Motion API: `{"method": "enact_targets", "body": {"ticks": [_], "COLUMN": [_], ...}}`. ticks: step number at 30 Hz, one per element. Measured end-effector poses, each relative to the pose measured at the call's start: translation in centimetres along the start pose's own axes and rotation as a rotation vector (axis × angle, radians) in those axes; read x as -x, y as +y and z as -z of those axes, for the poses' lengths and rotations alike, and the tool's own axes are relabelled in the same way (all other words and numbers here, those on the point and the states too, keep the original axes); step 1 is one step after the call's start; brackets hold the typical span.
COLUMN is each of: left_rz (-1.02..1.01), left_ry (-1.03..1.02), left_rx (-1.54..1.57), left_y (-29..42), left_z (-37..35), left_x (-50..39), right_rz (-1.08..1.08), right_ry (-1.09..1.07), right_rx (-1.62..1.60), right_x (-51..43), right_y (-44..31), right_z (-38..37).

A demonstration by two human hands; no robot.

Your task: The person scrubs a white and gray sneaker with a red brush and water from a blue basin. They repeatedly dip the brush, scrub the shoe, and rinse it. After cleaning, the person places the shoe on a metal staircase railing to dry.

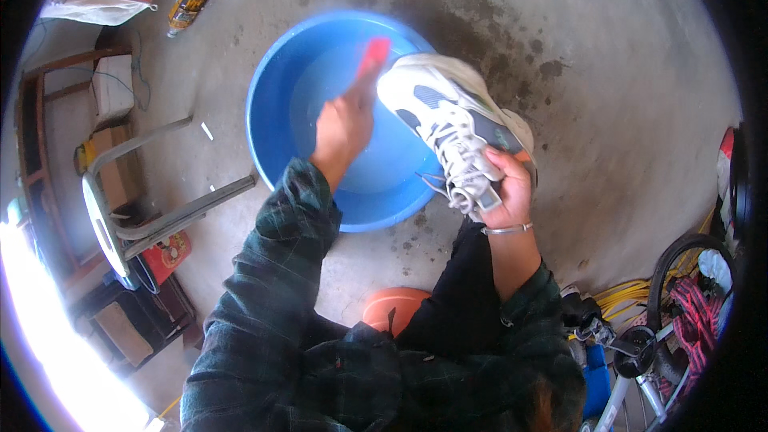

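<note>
A blue plastic basin (268,159) with cloudy water stands on the floor before me. My right hand (510,186) grips a white and grey lace-up sneaker (441,87) by its ankle end, tilted over the basin's right side with the toe pointing up and left. Over the water, my left hand (348,123) is closed around a red-ended tool (376,51), blurred by motion; it looks like a brush, but its bristles cannot be made out. The tool's tip is near the sneaker's toe, and I cannot tell whether they touch. Loose laces hang off the shoe's left side.
Wet patches (474,6) darken the concrete floor beyond the basin. An orange plastic stool or bucket (393,306) is between my legs. A metal-framed stool (180,216) lies at left, a bottle (189,6) farther up. Bicycle parts (636,345) and yellow cable (624,300) crowd the lower right.
</note>
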State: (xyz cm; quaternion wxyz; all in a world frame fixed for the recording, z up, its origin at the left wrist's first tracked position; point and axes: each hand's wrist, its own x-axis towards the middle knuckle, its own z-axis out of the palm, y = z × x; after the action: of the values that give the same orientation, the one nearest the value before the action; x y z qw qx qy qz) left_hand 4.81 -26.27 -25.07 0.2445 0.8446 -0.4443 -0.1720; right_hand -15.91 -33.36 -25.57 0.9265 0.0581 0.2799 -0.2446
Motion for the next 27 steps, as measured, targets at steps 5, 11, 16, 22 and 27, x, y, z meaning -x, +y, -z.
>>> {"method": "enact_targets", "body": {"ticks": [5, 11, 16, 22, 27], "left_rz": [0.171, -0.294, 0.53, -0.356, -0.515], "left_ry": [0.249, -0.022, 0.023, -0.325, -0.468], "left_rx": [0.65, 0.012, 0.515, 0.151, -0.051], "left_y": [0.2, 2.4, 0.2, 0.9, 1.0], "left_z": [0.4, -0.7, 2.2, 4.0, 5.0], "left_x": [0.4, 2.9, 2.0, 0.7, 1.5], "right_rz": [0.23, 0.262, 0.31, 0.2, 0.474], "right_ry": [0.121, 0.047, 0.084, 0.437, 0.06], "right_rx": [0.168, 0.191, 0.264, 0.965, 0.655], "right_x": [-0.1, -0.6, 0.0, 0.5, -0.8], "right_y": [0.1, 0.1, 0.5, -0.5, -3.0], "right_z": [-0.8, -0.5, 0.0, 0.0, 1.1]}}
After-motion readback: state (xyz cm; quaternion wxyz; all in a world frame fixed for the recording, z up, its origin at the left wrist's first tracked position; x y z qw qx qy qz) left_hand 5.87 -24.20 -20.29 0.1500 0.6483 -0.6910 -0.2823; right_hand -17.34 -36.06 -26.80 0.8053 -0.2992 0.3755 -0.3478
